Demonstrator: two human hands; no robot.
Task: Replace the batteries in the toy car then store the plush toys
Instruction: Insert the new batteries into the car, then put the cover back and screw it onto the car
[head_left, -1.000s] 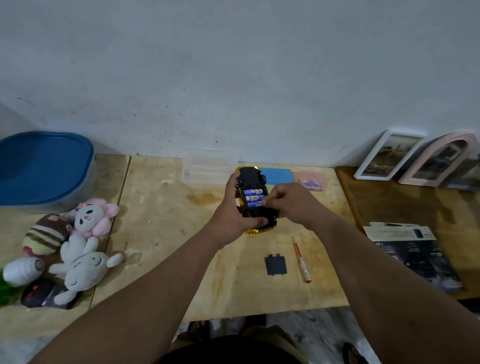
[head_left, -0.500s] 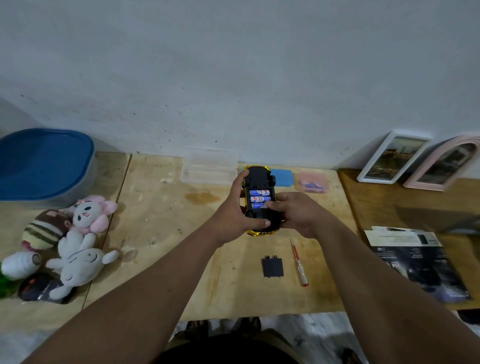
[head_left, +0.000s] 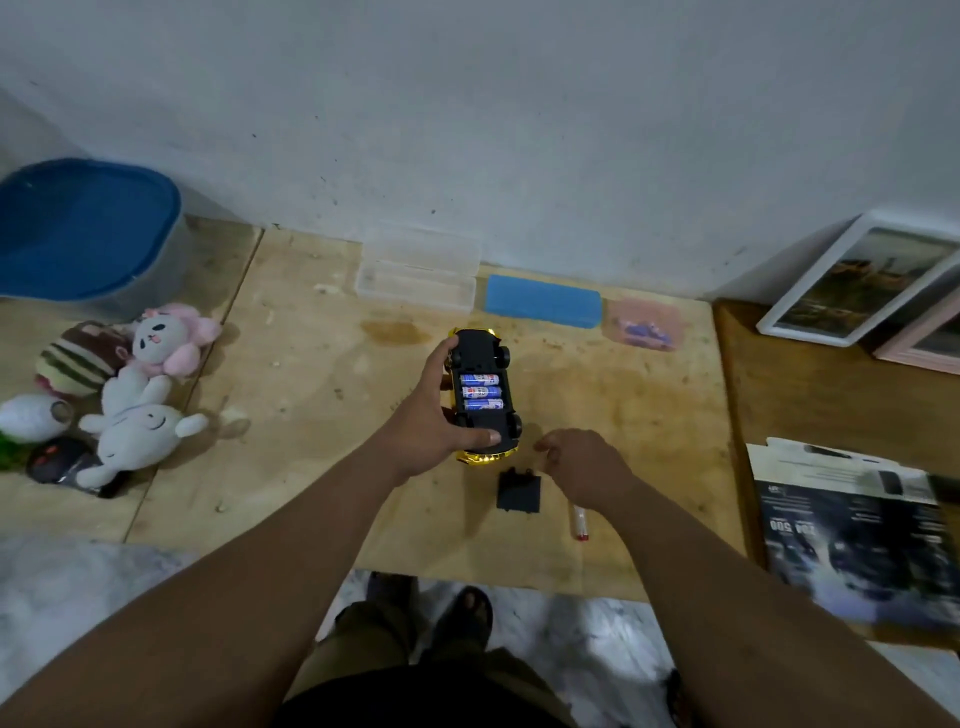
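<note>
My left hand (head_left: 434, 415) grips the upturned toy car (head_left: 482, 396) above the table (head_left: 291, 415), batteries (head_left: 481, 392) showing. My right hand (head_left: 576, 462), fingers relaxed, hovers beside the car, just above the battery cover (head_left: 518, 491).

A corner of a home, by every sign a lived-in room rather than a workplace: a bare plywood desk (head_left: 311, 415) pushed against a scuffed, pale painted wall (head_left: 467, 104), standing on a marbled tile floor (head_left: 597, 654). Plush toys (head_left: 135, 415) lie heaped at the desk's left edge below a blue-lidded storage tub (head_left: 78, 228) in the far left corner. Two framed pictures, one in a white frame (head_left: 852, 280) and one in a pink frame (head_left: 924, 338), lean on the wall at the far right. A clear plastic box (head_left: 415, 275) and a blue sponge (head_left: 543, 301) sit along the desk's far edge, and a printed carton (head_left: 852, 530) lies at the right.
</note>
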